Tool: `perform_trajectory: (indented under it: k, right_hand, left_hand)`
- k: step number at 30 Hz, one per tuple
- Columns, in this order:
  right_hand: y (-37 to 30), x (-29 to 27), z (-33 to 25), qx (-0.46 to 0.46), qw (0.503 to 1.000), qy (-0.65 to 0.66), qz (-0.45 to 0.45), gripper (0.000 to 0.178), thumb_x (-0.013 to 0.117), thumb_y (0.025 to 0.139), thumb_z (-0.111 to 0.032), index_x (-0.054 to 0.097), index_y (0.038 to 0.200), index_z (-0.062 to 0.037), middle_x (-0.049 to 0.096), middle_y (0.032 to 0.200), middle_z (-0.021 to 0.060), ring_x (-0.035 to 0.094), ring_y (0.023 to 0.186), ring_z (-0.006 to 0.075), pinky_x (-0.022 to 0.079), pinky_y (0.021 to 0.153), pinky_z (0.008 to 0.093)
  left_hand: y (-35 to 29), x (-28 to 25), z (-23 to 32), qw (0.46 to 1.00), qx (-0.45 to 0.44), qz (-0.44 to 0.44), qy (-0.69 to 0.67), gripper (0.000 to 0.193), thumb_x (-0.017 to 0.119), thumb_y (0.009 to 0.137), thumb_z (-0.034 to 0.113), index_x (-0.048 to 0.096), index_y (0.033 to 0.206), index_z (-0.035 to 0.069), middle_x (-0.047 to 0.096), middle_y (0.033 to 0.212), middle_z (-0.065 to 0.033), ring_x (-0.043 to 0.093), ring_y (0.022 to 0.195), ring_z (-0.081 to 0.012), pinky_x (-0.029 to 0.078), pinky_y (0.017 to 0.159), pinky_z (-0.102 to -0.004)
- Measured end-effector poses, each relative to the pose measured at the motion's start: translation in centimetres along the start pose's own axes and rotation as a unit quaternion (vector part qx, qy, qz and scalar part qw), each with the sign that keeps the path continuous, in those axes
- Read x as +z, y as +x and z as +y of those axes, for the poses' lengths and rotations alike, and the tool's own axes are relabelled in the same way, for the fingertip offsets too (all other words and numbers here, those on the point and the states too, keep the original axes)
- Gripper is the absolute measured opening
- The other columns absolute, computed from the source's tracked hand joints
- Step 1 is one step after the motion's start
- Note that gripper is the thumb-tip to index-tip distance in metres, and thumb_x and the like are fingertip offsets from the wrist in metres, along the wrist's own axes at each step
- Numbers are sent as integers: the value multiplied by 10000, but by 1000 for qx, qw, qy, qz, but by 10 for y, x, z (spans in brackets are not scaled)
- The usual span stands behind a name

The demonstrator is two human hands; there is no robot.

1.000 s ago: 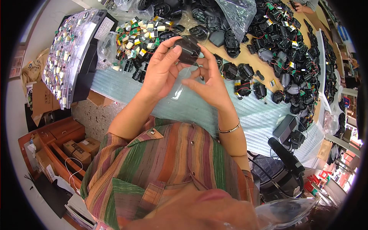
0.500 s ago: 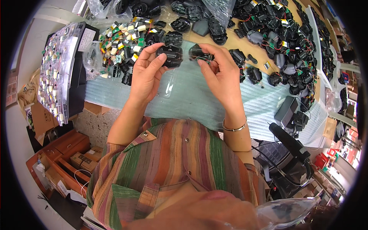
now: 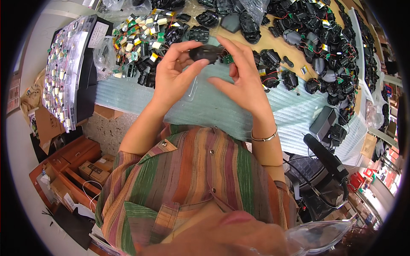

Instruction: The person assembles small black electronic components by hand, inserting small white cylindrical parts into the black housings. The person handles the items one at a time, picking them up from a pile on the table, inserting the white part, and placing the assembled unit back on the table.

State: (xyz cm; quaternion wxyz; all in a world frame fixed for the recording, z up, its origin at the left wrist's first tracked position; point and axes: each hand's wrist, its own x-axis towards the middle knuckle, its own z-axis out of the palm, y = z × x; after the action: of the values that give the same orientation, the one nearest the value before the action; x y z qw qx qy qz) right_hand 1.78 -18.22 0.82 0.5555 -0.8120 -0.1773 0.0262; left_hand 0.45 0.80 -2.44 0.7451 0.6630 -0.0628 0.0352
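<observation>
My left hand (image 3: 170,79) is closed on a black plastic housing (image 3: 205,53), thumb on the near side and fingers behind. The housing is tilted and slightly blurred, held above the table's covering. At its right end a small green circuit board (image 3: 227,59) shows close to my right hand's fingers. My right hand (image 3: 247,83) is spread, its index finger reaching up past the housing's right end and its thumb held well apart. Whether its fingertips touch the housing or the board is partly hidden.
Loose green boards, pale parts and battery cells form a heap (image 3: 149,32) behind my left hand. Black housings with red wires (image 3: 307,42) crowd the back right. A tray full of small parts (image 3: 64,72) leans at left; a black handheld tool (image 3: 324,155) stands at right.
The two black pieces, held apart before, have come together; the left one is tilted and moved right. My right hand's thumb has opened away from its piece.
</observation>
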Motion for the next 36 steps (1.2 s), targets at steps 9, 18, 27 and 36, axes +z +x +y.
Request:
perform_trajectory:
  k: [9, 18, 27, 36]
  right_hand:
    - [21, 3, 41, 57, 977, 202, 42, 501, 775, 844, -72, 579, 1304, -52, 676, 968, 16, 545, 635, 51, 464, 587, 201]
    - [20, 1, 46, 175, 857, 477, 86, 272, 662, 965, -129, 586, 1208, -32, 622, 934, 6, 397, 522, 13, 290, 427, 182]
    - [21, -2, 41, 214, 814, 530, 103, 230, 528, 1045, -287, 547, 1089, -61, 653, 997, 83, 453, 528, 66, 302, 420, 193]
    - [17, 6, 32, 176, 925, 313, 122, 383, 573, 1017, -339, 469, 1266, -67, 598, 933, 46, 618, 640, 113, 426, 444, 203]
  left_hand:
    - [28, -10, 2, 954, 90, -22, 285, 416, 644, 914, -1, 554, 1318, 52, 610, 1290, -96, 572, 1194, -190, 491, 959, -340]
    - [20, -14, -13, 874, 84, -101, 467, 234, 700, 897, 180, 692, 1123, 119, 697, 1128, -45, 592, 1173, -190, 245, 1126, -449]
    - [20, -20, 1, 896, 84, -111, 421, 124, 697, 877, 144, 695, 994, 100, 702, 1001, -25, 640, 1033, -188, 266, 1121, -453]
    - [16, -25, 4, 882, 174, -68, 433, 90, 677, 842, 124, 685, 931, 112, 654, 825, -1, 637, 883, -177, 299, 1060, -428]
